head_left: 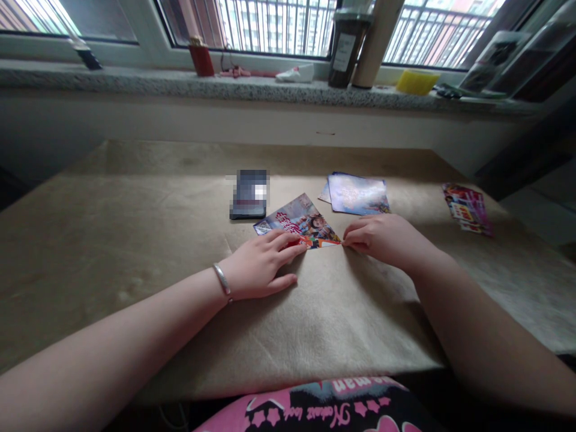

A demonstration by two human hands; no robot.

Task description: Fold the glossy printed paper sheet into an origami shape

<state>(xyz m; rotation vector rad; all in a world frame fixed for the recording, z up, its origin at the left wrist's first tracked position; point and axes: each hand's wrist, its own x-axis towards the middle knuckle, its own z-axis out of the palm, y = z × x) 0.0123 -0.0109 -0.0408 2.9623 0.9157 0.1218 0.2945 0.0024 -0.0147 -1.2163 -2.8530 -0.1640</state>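
A colourful printed paper sheet (pixel 310 217), folded into a triangle, lies on the table with its long edge toward me. My left hand (pixel 265 264), a silver bangle on its wrist, is spread flat over the left part of that edge, fingertips pressing the paper and thumb apart on the tabletop. At the triangle's right corner, the fingers of my right hand (pixel 375 237) are pinched together on the paper's tip. Beyond the right hand lies a small stack of pale blue printed sheets (pixel 357 193). A dark rectangular object (pixel 249 195), blurred out, sits behind the paper's left corner.
Several red and pink printed cards (pixel 465 207) lie at the right of the tan-covered table (pixel 135 240). Behind it, a stone windowsill (pixel 148 84) carries a dark jar (pixel 348 51), a red container (pixel 201 58) and a yellow item (pixel 417 82).
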